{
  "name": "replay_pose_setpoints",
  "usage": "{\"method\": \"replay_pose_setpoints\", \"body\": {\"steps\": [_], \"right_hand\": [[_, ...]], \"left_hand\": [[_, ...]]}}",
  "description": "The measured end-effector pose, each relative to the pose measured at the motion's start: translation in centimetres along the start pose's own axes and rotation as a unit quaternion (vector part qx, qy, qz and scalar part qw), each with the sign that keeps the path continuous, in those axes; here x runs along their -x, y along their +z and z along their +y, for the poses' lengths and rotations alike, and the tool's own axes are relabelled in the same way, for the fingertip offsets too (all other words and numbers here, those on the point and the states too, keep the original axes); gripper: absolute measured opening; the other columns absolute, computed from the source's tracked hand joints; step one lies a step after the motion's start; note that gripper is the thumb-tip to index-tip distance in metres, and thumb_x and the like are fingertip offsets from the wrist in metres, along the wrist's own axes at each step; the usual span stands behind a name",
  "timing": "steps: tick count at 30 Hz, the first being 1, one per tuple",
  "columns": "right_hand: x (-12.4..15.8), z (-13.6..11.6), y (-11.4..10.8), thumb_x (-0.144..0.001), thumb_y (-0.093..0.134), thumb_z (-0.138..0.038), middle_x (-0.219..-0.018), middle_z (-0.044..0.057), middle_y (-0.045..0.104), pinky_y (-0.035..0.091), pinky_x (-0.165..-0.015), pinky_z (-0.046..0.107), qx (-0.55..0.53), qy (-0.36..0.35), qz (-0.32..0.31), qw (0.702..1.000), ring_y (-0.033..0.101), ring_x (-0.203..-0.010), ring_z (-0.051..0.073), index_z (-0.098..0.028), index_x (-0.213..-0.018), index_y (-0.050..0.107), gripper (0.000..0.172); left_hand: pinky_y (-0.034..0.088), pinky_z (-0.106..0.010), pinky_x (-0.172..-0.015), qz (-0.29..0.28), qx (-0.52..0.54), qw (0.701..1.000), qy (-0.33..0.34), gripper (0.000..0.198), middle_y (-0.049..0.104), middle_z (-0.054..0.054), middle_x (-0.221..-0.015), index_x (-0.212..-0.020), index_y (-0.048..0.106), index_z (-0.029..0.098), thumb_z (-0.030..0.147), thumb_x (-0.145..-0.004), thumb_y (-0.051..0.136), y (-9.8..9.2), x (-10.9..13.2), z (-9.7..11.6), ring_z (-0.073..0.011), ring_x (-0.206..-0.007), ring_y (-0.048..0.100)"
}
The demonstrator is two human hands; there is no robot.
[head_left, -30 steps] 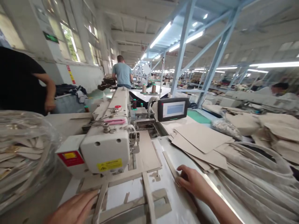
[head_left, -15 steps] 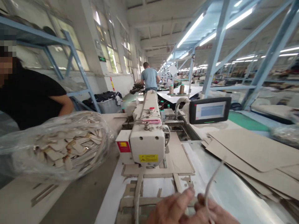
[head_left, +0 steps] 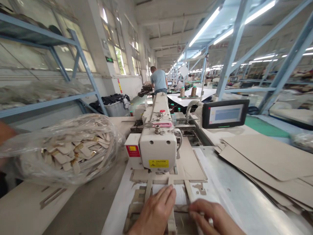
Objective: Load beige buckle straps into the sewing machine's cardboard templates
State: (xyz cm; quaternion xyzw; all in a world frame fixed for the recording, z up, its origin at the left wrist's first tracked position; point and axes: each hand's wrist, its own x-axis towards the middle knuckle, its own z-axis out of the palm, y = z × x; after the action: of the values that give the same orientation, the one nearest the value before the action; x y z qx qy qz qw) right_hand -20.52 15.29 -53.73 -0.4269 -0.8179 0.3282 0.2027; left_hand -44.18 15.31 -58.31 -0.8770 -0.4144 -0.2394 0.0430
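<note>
A: Long factory hall noted, with blue steel racking, strip lights and rows of benches; a person in a light blue shirt is seen standing far down the aisle, back turned.

B: Left side of the bench recorded first. A clear plastic bag of beige cut pieces is lying near the left edge, bulging and close to the sewing machine. A slide toward the machine bed could be caused by any bump, as nothing is seen holding it.

A: Centre noted. A beige template frame lies flat on the bench at the near edge, directly in front of the machine head. The left hand is laid palm down on it, fingers extended and together, pointing toward the needle end. Nothing is gripped; it is pressed flat.

B: Risk entered: fingertips are aimed at the machine head, so contact could follow if the frame were pushed further in. A skewed seat could also result, the frame being pressed from one side only.

A: The right hand is seen just beside the left, knuckles up, fingers curled on a thin strip at the frame's right side. Whether the strip is truly pinched cannot be told; the fingertips are blurred.

B: Right side: a touchscreen panel behind, stacked beige board sheets overhanging toward the right edge. These could be dragged by a forearm.
</note>
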Motion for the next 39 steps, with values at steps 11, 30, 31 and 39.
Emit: {"method": "replay_pose_setpoints", "body": {"steps": [11,30,31,39], "right_hand": [[-8.5,3.2,2.7,-0.091,0.056,-0.012,-0.138,0.006,0.063,0.039,-0.115,0.052,0.281,-0.106,-0.015,0.954,0.052,-0.129,0.033,-0.016,-0.133,0.064,0.043],[-10.8,4.2,3.0,-0.1,0.056,-0.017,-0.121,0.004,0.071,0.029,-0.112,0.05,0.277,-0.112,0.016,0.954,0.054,-0.116,0.028,-0.023,-0.122,0.07,0.026],[-10.7,4.1,3.1,-0.1,0.056,-0.017,-0.122,0.004,0.07,0.025,-0.116,0.052,0.279,-0.108,0.011,0.954,0.053,-0.118,0.029,-0.022,-0.124,0.069,0.028],[-10.9,3.3,2.9,-0.1,0.053,-0.02,-0.12,0.004,0.071,0.009,-0.123,0.058,0.292,-0.085,0.016,0.952,0.053,-0.12,0.031,-0.021,-0.113,0.072,0.023]], "left_hand": [[0.058,-0.032,-0.102,-0.071,-0.014,0.987,-0.141,0.067,0.068,-0.016,-0.134,-0.135,0.057,0.007,-0.012,-0.074,0.036,2.7,-1.4,0.9,-0.022,-0.121,0.068],[0.06,-0.033,-0.099,-0.045,-0.037,0.981,-0.185,0.063,0.071,-0.016,-0.131,-0.131,0.06,0.006,-0.011,-0.076,0.036,3.5,-2.3,0.4,-0.0219,-0.119,0.069],[0.06,-0.033,-0.099,-0.049,-0.043,0.98,-0.186,0.062,0.07,-0.016,-0.131,-0.131,0.061,0.006,-0.011,-0.077,0.036,3.5,-2.2,0.4,-0.0221,-0.12,0.069],[0.063,-0.032,-0.094,-0.06,-0.114,0.978,-0.165,0.053,0.069,-0.018,-0.131,-0.129,0.063,0.005,-0.008,-0.082,0.041,5.2,-2.1,0.4,-0.0263,-0.123,0.067]]}}
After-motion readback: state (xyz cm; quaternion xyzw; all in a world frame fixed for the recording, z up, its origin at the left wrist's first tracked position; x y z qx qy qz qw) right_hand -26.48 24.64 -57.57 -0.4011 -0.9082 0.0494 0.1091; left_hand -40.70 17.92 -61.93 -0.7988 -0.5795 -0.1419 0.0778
